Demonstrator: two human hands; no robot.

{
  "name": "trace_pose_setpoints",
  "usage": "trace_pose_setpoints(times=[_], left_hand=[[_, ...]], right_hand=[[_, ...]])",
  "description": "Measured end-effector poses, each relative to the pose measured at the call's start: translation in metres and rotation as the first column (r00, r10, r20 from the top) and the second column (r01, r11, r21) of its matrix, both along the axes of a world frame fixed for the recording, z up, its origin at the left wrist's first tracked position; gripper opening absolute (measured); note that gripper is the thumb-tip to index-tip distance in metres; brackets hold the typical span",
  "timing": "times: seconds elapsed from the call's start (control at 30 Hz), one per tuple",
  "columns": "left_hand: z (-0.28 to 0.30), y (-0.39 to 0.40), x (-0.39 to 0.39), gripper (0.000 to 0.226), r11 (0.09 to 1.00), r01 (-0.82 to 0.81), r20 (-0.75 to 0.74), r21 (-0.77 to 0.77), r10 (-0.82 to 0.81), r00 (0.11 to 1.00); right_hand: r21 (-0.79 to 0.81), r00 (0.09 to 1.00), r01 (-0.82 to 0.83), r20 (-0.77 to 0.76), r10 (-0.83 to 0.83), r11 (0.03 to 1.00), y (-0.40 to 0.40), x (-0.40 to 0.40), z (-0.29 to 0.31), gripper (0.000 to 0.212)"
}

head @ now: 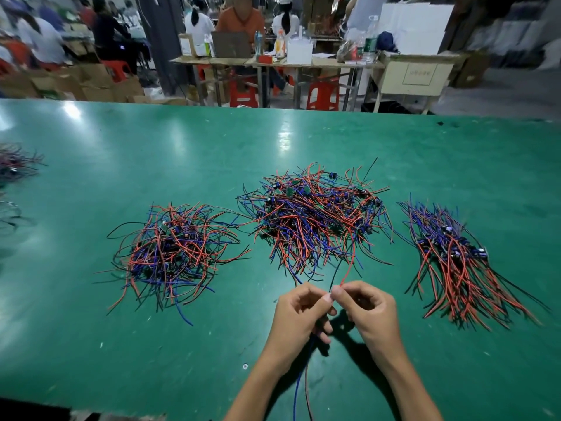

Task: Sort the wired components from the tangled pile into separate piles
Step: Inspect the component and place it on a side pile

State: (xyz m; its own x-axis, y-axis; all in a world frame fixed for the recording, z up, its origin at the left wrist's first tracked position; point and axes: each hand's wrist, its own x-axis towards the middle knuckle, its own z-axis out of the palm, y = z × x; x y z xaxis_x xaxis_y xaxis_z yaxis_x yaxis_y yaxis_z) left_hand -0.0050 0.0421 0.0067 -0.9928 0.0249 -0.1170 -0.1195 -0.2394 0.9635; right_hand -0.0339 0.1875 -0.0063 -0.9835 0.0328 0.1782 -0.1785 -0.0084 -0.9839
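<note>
Both grips, first: your right hand (368, 308) pinches the near ends of a red wire (349, 265) and a black wire (334, 275) between thumb and forefinger; your left hand (299, 314) is curled round wires that hang down toward you, a blue wire (297, 387) among them. The two hands touch at the fingertips.

Items, largest first:

1. Counter (121, 344): green, scuffed, carrying every pile.
2. Tangled pile (315, 217): centre, directly beyond your hands; red, blue and black leads with small boards mixed in.
3. Left pile (173, 253): loose heap, left of the tangle, apart from it but for a few stray leads.
4. Right pile (455, 259): leads combed roughly parallel, components at the far end, free ends fanning near and right.
5. Pinched red and black wires: these run from your right fingertips straight away from you into the near edge of the tangle; their long axis is near-to-far.

Judgement: the component on these leads likely sits still buried in the tangle, so a draw toward you along that axis should free it. Your right hand is the nearer to the combed pile.
</note>
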Motion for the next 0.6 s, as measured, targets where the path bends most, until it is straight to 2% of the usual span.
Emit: trace_pose_setpoints(times=[0.23, 0.5, 0.6], left_hand=[[0.004, -0.003, 0.003, 0.017, 0.999, 0.035, -0.024, -0.014, -0.035, 0.999], [-0.002, -0.002, -0.002, 0.014, 0.999, -0.026, -0.029, -0.039, 0.025, 0.999], [-0.004, -0.002, -0.004, 0.022, 0.994, -0.008, -0.055, -0.106, 0.002, 0.998]], right_hand=[[-0.070, 0.999, -0.036, 0.017, 0.038, 0.997, 0.000, 0.001, 0.002, 0.010], [0.059, 0.986, -0.163, 0.030, 0.162, 0.985, -0.005, 0.003, 0.000, 0.017], [0.022, 0.988, -0.148, 0.059, 0.146, 0.989, -0.010, 0.003, 0.002, 0.021]])
